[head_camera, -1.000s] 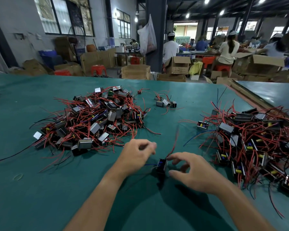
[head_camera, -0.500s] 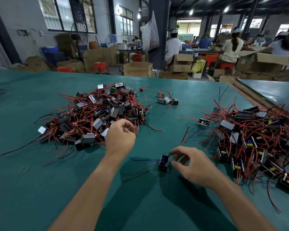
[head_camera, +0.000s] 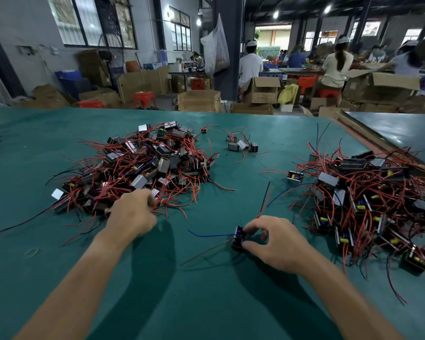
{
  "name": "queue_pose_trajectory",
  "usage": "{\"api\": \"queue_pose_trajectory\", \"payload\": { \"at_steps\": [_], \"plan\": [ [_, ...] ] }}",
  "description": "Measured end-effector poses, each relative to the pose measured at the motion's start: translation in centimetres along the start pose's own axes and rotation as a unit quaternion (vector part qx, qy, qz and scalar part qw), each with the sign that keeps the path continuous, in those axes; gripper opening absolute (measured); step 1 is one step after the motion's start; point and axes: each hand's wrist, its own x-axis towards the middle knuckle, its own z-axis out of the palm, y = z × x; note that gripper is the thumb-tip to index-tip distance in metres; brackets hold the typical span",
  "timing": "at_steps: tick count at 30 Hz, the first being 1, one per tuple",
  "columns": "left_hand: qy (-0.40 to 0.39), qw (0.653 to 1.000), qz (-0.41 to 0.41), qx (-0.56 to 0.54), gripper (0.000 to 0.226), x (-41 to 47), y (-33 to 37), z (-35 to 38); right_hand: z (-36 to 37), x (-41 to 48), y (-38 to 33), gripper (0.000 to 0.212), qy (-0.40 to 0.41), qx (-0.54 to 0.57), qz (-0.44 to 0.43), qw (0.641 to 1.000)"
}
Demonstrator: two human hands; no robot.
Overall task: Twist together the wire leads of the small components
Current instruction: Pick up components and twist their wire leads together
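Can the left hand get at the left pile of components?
Probably yes: the left hand sits at the near edge of the heap of grey metal components with red wires; nothing intervenes.

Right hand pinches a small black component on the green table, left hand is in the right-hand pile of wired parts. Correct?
Not quite. The head view shows the left hand at the near edge of the left-hand pile, not the right-hand pile. The right hand does pinch the small black component on the green table.
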Motion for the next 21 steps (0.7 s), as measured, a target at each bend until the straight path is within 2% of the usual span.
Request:
{"api": "queue_pose_trajectory", "payload": {
  "at_steps": [2,5,8,11,13,16,18,21],
  "plan": [
    [0.000,0.994,0.077,-0.077,0.039,-0.8,1.9,0.2,0.0,0.1,0.1,0.025,0.018,-0.009,0.018,1.000],
    [-0.038,0.963,0.176,-0.201,0.041,-2.4,5.4,1.1,-0.5,0.1,0.4,0.033,0.059,-0.032,0.070,0.995],
    [-0.085,0.936,0.212,-0.268,0.044,-3.6,8.4,2.8,-1.3,0.1,0.9,0.031,0.078,-0.040,0.125,0.988],
    [-0.114,0.914,0.223,-0.320,0.047,-4.2,9.8,4.5,-1.7,0.1,1.2,0.027,0.082,-0.051,0.135,0.986],
    [-0.090,0.915,0.236,-0.315,0.048,-4.1,9.4,5.5,-1.7,0.1,1.1,0.027,0.080,-0.035,0.106,0.991],
    [-0.048,0.934,0.264,-0.235,0.055,-3.8,7.9,6.2,-1.2,0.0,0.9,0.030,0.044,-0.033,0.033,0.998],
    [-0.042,0.941,0.255,-0.217,0.054,-3.5,7.2,6.2,-0.9,0.0,0.6,0.022,0.025,-0.043,0.013,0.999],
    [-0.044,0.947,0.242,-0.205,0.043,-3.2,7.0,6.4,-1.3,-0.1,0.6,0.011,0.039,-0.031,0.014,0.999]
  ]
}}
